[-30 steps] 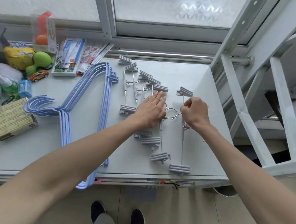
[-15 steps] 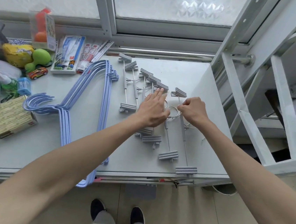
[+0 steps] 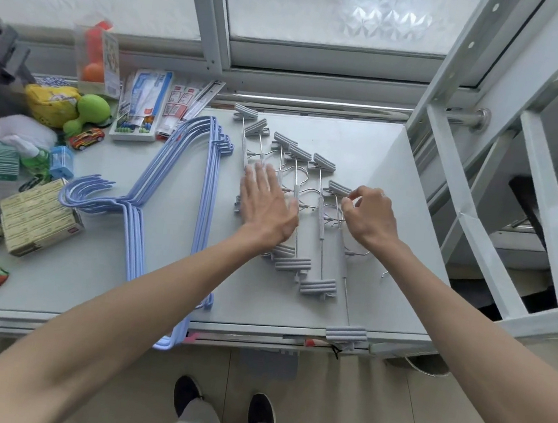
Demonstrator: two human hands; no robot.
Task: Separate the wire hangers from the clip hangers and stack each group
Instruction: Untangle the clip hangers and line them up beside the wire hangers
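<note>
Two groups of hangers now lie apart on the pale grey table (image 3: 364, 144). To the left, the blue wire hangers (image 3: 170, 179) sit nested in one stack, hooks pointing left, with their lower corner jutting past the table's front edge. To the right, the grey clip hangers (image 3: 291, 212) are fanned out side by side, bars running away from the person. The left hand (image 3: 264, 206) rests flat and fully open, fingers spread, palm down on the left part of the clip hangers, pinning them without gripping anything. A second ago it sat further right, over the hooks in the middle of the fan. The right hand (image 3: 370, 217) is curled, thumb and forefinger pinched close by the top clip of the rightmost clip hanger (image 3: 345, 252); whether the fingertips actually grip the wire cannot be told. That hanger has slid towards the person over the last second, and its lower clip (image 3: 347, 334) now overhangs the front edge. Sorting looks finished; what seems left is to gather the loose fan into a true stack, and the overhanging hanger could tip off. Clutter at the far left, including a yellow box (image 3: 37, 217) and a toy car (image 3: 87, 137), is untouched.
</note>
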